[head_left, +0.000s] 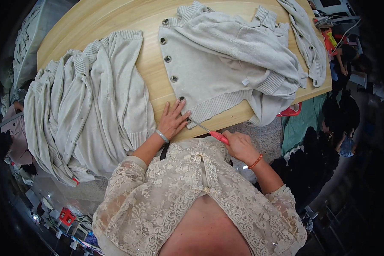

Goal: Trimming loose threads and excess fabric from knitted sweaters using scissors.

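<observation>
A light grey knitted cardigan [205, 72] lies spread on the table, dark buttons running down its left edge. My left hand [173, 121] rests flat on its lower left corner, fingers apart beside the lowest buttons. In my right hand [242, 146], at the table's front edge, is a tool with a red handle [219, 137] and a thin metal shaft [199, 125]. The shaft points left toward the button at the cardigan's bottom corner, close to my left fingertips. The exact shape of its tip is too small to make out.
Several similar grey cardigans [85, 98] lie in a layered pile at left, hanging over the edge of the wooden table [153, 85]. Another buttoned garment [305, 42] lies at the far right. Dark cloth [305, 170] is heaped below right; people sit beyond it.
</observation>
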Demonstrator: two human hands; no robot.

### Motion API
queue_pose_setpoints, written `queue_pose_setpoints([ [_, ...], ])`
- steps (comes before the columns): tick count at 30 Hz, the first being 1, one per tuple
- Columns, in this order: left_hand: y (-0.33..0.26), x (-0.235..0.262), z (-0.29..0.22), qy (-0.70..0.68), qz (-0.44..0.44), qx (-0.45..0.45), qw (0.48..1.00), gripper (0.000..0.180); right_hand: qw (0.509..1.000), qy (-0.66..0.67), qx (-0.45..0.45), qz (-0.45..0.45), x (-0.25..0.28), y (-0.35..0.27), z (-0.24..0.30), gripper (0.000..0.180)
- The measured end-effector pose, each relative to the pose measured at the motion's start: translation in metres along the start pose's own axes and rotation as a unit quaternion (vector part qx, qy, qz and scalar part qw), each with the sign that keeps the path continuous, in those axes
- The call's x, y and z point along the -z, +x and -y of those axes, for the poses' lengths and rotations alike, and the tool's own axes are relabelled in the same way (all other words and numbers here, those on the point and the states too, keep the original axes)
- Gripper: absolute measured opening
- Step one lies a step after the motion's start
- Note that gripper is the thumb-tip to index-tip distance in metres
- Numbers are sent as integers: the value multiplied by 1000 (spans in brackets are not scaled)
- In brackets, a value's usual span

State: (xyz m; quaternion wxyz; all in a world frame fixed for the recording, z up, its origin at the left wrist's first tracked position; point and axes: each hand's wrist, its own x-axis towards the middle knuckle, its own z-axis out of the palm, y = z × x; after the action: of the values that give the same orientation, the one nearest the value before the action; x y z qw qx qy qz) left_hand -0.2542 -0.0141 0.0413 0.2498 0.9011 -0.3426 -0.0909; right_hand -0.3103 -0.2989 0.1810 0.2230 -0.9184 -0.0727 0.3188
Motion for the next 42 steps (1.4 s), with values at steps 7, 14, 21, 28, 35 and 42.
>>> queue_pose_setpoints([
  [7, 3, -3, 3, -37, -14, 12, 999, 42, 998, 19, -47, -26, 9, 25, 14, 22],
  [14, 2, -9, 3, -29, -39, 24, 999, 42, 994, -14, -48, 93, 14, -11, 6, 27],
  [21, -5, -13, 2, -16, -35, 17, 999, 42, 993, 29, -24, 110, 6, -1, 8, 26],
  [28, -13, 16, -10, -11, 7, 5, 1000, 35, 957, 77, -79, -269, 41, 12, -27, 17],
  [35, 124, 65, 44, -104, -186, 84, 973, 30, 862, 91, -133, -480, 161, 33, -109, 26],
  [42, 332, 84, 114, -62, -288, 202, 934, 59, 913, 75, -58, -398, 196, 85, -162, 65],
])
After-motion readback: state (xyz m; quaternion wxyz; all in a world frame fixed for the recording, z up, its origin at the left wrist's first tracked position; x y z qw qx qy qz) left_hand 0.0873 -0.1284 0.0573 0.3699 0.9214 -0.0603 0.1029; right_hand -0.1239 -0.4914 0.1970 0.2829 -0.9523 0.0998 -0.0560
